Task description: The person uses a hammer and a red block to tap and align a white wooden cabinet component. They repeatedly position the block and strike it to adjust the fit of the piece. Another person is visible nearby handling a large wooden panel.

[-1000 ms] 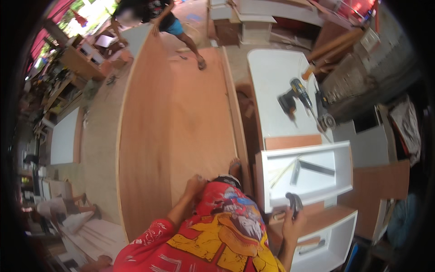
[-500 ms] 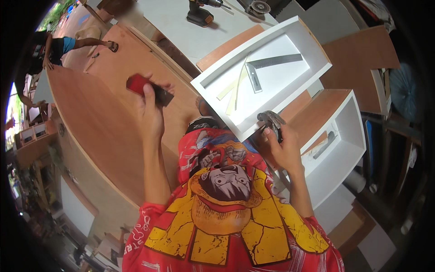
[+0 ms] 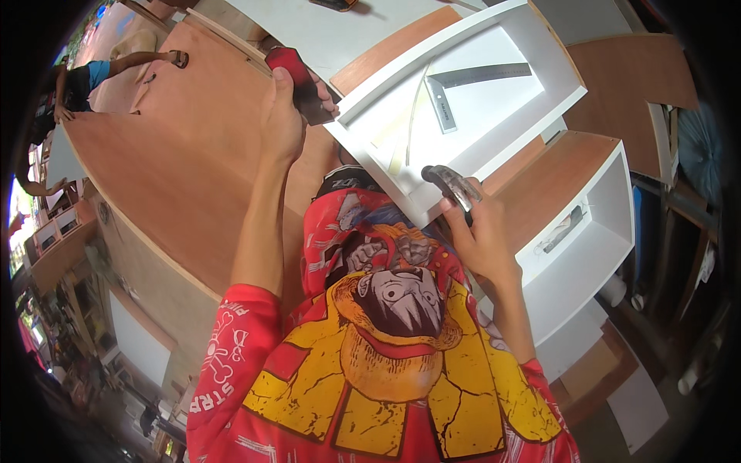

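Note:
My left hand [image 3: 279,119] is closed around a red and dark brown block [image 3: 292,63], whose exact kind I cannot make out. It is raised beside the left corner of a white open box [image 3: 532,127]. In my right hand [image 3: 488,243] is a claw hammer [image 3: 449,184], its metal head up by the near corner of that box; the fingers hide most of the handle. Inside the box lie a try square [image 3: 441,108] with a dark blade and some thin pale strips [image 3: 397,158].
A second white box [image 3: 624,204] stands to the right, with a grey piece inside. Large brown plywood panels [image 3: 147,185] spread across the left. Another person [image 3: 77,83] is at the far left edge. A pale worktop [image 3: 309,27] lies at the back.
My left hand has moved up and right with the block, close to the white box's corner. The hammer has shifted slightly left and up in my right hand. The whole view has tilted.

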A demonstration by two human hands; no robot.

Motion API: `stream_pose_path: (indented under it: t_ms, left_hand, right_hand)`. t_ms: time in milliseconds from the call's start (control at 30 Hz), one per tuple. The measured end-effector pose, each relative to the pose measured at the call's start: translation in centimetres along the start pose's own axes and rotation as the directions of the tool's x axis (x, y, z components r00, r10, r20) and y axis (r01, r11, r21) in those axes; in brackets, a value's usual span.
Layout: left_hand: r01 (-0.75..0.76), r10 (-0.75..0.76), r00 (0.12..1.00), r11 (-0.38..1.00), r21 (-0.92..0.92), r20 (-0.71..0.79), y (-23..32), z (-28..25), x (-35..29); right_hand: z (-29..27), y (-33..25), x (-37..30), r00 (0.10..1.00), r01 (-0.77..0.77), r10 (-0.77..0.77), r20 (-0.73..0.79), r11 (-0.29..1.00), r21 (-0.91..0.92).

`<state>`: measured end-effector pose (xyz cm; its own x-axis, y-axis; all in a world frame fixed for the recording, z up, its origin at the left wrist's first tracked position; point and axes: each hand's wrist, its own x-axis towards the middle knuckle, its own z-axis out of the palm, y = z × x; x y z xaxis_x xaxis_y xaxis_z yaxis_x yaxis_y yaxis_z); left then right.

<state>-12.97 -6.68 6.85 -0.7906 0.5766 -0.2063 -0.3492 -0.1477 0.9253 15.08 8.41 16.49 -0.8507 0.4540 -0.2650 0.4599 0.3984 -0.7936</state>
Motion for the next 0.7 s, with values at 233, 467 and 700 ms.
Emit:
stream_pose_path:
  t_ms: [233,467,700]
  left_hand:
    - [-0.013,0.014,1.000,0.998,-0.064,0.002,-0.7,0.0,0.1]
    - [-0.060,0.058,0.996,0.998,0.035,0.063,-0.5,-0.2,0.0]
    - [-0.045,0.040,0.996,0.997,0.064,0.081,0.0,-0.2,0.4]
  right_hand:
    - [0.4,-1.4,0.6,0.999,-0.044,0.045,0.030,0.999,-0.019]
    - [0.9,-1.5,0.2,0.996,-0.082,0.082,0.031,0.997,-0.012]
    - [1.0,-1.5,0.4,0.996,-0.086,0.086,0.035,0.996,0.003]
